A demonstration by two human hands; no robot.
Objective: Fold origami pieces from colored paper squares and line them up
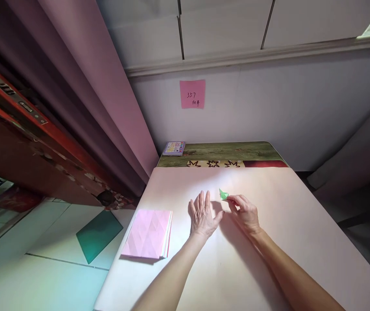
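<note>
Via remote feed I log the green folded paper (223, 195) over the counter (301, 224), pinched by the nearer right hand (245, 212) and jutting leftward, the left hand (202, 217) splayed, grasping nothing visible.

green paper (223, 195), pink diamond-patterned sheet (148, 233), purple curtain (86, 86)

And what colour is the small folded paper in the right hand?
The folded paper is light green; it shows best in the head view.
</note>
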